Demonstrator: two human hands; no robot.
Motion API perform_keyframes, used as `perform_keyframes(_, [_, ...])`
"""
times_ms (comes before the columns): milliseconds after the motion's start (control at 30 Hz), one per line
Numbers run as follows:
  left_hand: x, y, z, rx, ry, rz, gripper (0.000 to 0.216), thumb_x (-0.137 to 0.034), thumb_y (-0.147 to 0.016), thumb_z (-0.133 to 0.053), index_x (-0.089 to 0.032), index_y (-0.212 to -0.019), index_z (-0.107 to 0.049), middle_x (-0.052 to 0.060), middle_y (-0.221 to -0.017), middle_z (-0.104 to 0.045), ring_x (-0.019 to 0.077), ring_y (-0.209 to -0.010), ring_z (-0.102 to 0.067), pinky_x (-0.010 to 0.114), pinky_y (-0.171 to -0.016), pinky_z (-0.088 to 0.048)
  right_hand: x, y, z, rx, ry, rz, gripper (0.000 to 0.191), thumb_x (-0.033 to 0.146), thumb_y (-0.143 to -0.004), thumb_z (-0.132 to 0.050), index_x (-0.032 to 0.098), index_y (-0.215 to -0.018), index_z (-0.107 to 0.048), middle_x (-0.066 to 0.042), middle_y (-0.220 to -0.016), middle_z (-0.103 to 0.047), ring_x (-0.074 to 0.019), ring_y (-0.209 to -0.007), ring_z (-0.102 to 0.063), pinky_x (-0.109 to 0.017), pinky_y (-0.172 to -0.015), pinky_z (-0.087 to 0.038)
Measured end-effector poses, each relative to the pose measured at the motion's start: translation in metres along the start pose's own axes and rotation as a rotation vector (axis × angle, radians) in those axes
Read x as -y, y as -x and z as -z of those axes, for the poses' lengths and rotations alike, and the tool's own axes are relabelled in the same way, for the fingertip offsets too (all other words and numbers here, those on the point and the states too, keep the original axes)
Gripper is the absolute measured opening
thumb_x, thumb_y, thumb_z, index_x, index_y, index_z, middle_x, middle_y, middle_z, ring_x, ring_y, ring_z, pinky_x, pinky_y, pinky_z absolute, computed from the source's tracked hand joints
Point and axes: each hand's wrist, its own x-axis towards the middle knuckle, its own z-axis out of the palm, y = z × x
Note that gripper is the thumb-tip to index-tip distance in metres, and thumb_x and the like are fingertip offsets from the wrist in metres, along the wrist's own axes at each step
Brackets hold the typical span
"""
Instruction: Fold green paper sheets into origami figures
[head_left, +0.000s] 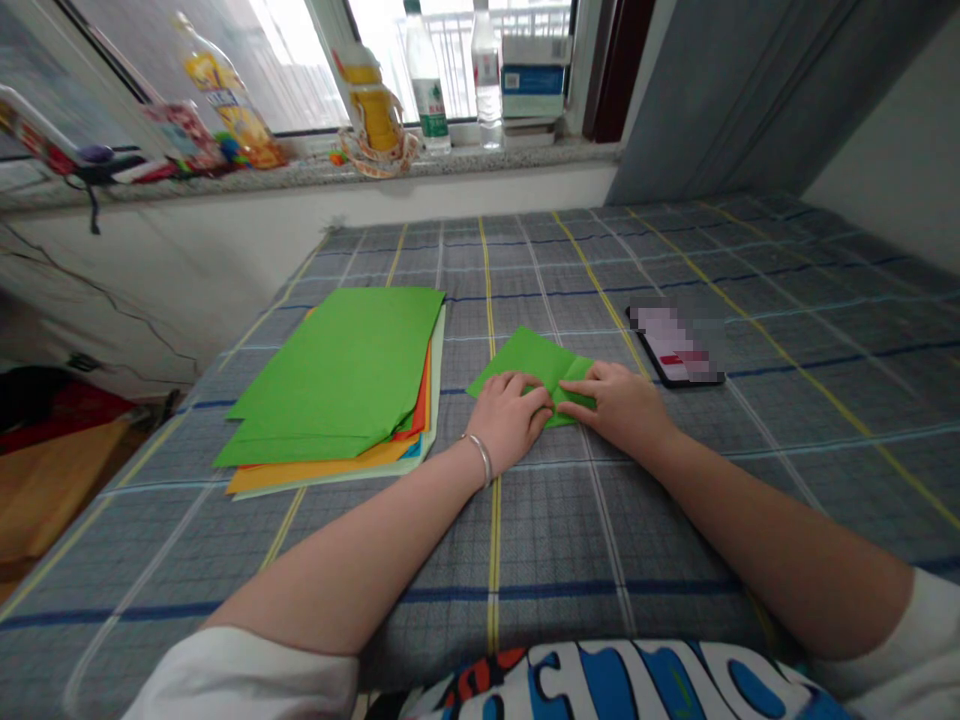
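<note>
A small sheet of green paper point(525, 350) with folds in it lies on the checked cloth before me. My left hand point(514, 410) rests on its near left part, fingers curled and pressing it near the middle. From the right, my right hand point(619, 400) grips the paper with thumb and forefinger at a raised fold. The fingertips of both hands almost meet there, and they hide the near edge of the paper. A silver bangle point(481, 458) circles my left wrist.
Left of my hands lies a stack of coloured paper point(345, 360), green on top. A phone point(671, 345) with a lit screen lies to the right. Bottles, including a green-labelled one point(429, 90), and stacked boxes point(532, 80) stand on the windowsill point(285, 182) beyond the bed.
</note>
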Motion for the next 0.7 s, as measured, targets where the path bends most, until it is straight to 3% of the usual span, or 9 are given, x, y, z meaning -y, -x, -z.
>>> perform_keyframes(333, [0.005,0.000,0.004,0.062,0.035,-0.002,0.025,-0.036,-0.087,-0.064,-0.022,-0.107,-0.065,0.008,-0.123,-0.058,0.0264,-0.118,-0.050,0.044,-0.105,-0.040,0.003,0.003,0.003,0.010,0.066,0.012,0.047,0.065,-0.083,-0.056,0.034,-0.115,-0.071,-0.006,-0.098,-0.063,-0.0230,-0.090,-0.056,-0.033,-0.070,-0.037])
perform_keyframes(600, [0.018,0.002,0.019,0.273,0.128,0.054,0.047,-0.025,-0.083,-0.067,-0.029,-0.129,-0.056,0.008,-0.150,-0.040,0.0332,-0.141,-0.031,0.057,-0.115,-0.025,0.003,0.004,0.003,-0.013,0.050,0.011,0.047,0.067,-0.079,-0.060,0.035,-0.111,-0.072,-0.005,-0.100,-0.063,-0.0232,-0.091,-0.057,-0.034,-0.070,-0.038])
perform_keyframes(700, [0.026,0.002,0.024,0.355,0.222,0.033,0.056,-0.016,-0.078,-0.067,-0.029,-0.131,-0.054,0.007,-0.155,-0.034,0.0321,-0.145,-0.025,0.056,-0.117,-0.022,0.003,0.004,0.003,-0.009,0.053,0.008,0.047,0.067,-0.079,-0.060,0.034,-0.111,-0.072,-0.005,-0.100,-0.063,-0.0233,-0.091,-0.057,-0.034,-0.070,-0.038])
